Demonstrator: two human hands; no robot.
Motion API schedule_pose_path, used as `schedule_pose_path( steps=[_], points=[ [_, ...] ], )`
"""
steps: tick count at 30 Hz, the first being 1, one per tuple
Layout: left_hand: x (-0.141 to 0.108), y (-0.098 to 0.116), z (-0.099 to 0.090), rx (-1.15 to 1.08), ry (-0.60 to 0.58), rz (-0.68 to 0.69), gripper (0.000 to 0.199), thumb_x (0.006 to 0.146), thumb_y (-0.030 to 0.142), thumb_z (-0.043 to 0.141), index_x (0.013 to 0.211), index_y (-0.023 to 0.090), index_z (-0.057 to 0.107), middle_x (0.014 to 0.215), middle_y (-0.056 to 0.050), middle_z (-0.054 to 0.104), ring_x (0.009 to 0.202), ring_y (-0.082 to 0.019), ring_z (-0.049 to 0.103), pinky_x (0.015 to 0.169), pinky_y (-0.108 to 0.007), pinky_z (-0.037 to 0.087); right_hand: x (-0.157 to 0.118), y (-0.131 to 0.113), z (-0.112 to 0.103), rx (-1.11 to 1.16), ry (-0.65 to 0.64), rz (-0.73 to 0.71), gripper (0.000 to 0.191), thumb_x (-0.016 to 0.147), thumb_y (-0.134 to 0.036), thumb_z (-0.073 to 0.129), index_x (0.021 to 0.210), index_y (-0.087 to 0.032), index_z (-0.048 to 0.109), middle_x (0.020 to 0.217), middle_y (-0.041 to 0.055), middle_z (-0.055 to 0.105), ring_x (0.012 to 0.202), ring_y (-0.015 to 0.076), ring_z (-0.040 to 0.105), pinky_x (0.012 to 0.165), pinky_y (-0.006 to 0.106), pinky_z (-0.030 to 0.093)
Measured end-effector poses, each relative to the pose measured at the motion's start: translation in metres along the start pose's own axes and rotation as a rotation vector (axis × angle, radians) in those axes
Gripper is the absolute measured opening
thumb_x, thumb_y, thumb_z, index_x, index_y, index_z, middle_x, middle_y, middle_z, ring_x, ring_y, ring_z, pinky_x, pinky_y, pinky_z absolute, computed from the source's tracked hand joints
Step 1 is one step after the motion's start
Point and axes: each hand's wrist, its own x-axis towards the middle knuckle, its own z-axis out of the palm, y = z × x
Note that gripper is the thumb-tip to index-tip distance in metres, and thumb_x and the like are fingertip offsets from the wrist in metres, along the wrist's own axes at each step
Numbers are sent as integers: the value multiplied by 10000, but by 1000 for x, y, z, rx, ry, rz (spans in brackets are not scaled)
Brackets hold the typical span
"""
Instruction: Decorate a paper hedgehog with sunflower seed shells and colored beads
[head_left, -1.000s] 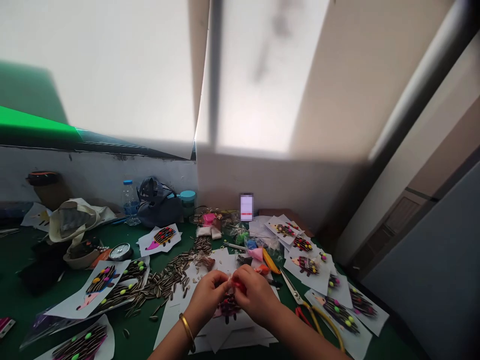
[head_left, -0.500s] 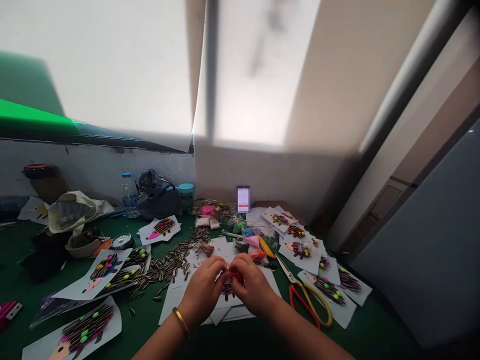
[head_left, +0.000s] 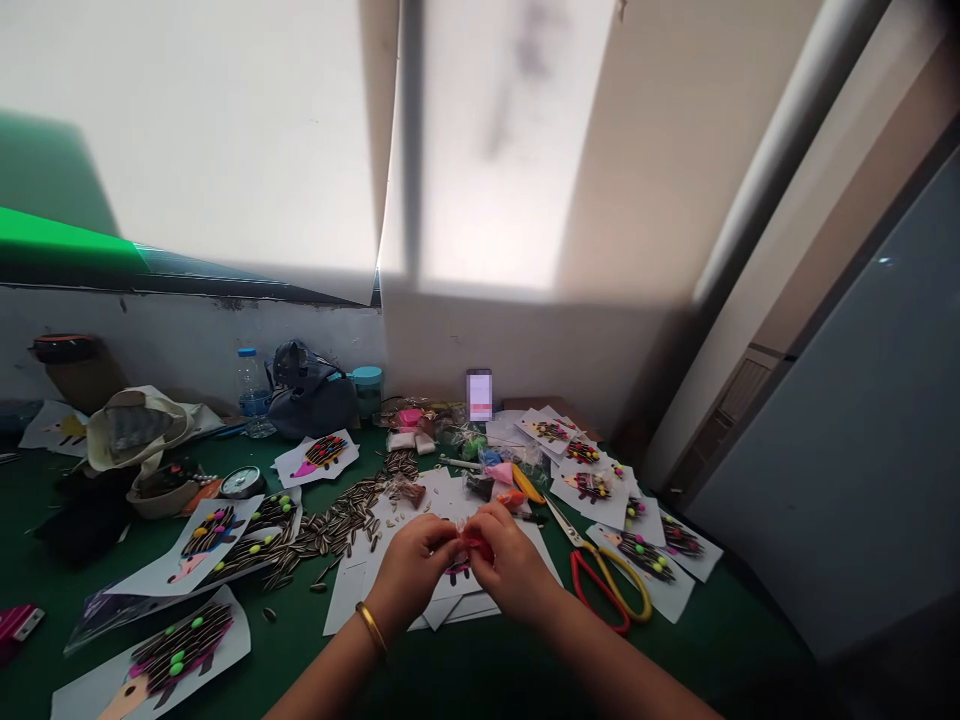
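Note:
Over the white paper, my two hands meet at a small plastic-wrapped lump of red clay [head_left: 477,543]. My left hand [head_left: 414,568] pinches the near side of its clear wrapper, fingertips together. Curled around the red lump from the other side is my right hand [head_left: 513,566]. Beneath them lies a hedgehog picture [head_left: 457,572], mostly hidden by my fingers, on a stack of white sheets [head_left: 352,600]. Just beyond the hands sit wrapped clay lumps: brown [head_left: 409,491], black [head_left: 478,487], orange [head_left: 511,498] and pink [head_left: 501,473].
Striped sunflower seeds [head_left: 337,522] spread left of the paper. Scissors [head_left: 600,560] with red and yellow handles lie right. Finished hedgehog cards [head_left: 592,487] overlap at right, others [head_left: 176,650] at left. A phone [head_left: 479,394], bottle [head_left: 253,395] and bag [head_left: 311,400] stand along the wall.
The view has shifted slightly to the right. More of the red lump shows between my fingers, and my hands stay together over the paper.

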Motion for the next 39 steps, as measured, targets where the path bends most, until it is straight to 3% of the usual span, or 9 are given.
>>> schedule_pose_path(
  steps=[5,12,17,22,30,39],
  points=[
    [3,-5,8,-212,-47,-177,220,747,411,654,774,195,693,770,-23,670,714,-179,611,632,-267,477,-2,4,-2,13,-27,-15,252,792,-61,533,971,-232,579,1018,33,528,790,146,567,706,270,492],
    [6,-3,21,-377,-31,-260,260,743,424,646,764,165,639,696,-13,637,603,-151,584,520,-243,455,-3,10,-3,-33,67,0,207,804,-93,535,957,-229,558,995,41,540,847,175,566,770,304,487],
    [7,-13,29,-423,-27,-240,342,746,479,654,840,150,673,786,-45,666,671,-165,614,577,-260,493,-2,13,-2,-49,74,31,207,800,-91,534,956,-224,558,996,46,543,883,188,571,807,321,489],
    [13,-13,23,-344,-42,-214,286,741,444,666,796,165,701,788,-40,656,663,-169,608,577,-269,490,1,10,2,-19,63,25,228,793,-61,524,948,-223,567,1003,44,546,883,179,576,820,315,491],
    [14,-23,19,-192,94,-103,229,809,397,608,738,183,654,769,-34,649,709,-176,587,661,-281,481,7,13,6,-24,119,72,158,828,-111,531,942,-215,566,987,49,537,867,181,568,825,320,489],
    [8,-50,21,-349,160,-118,277,812,382,621,1013,197,665,967,-68,700,876,-216,650,798,-337,525,8,13,9,-9,85,94,176,838,-160,573,1004,-218,574,1045,53,539,900,185,576,838,320,494]
  ],
)
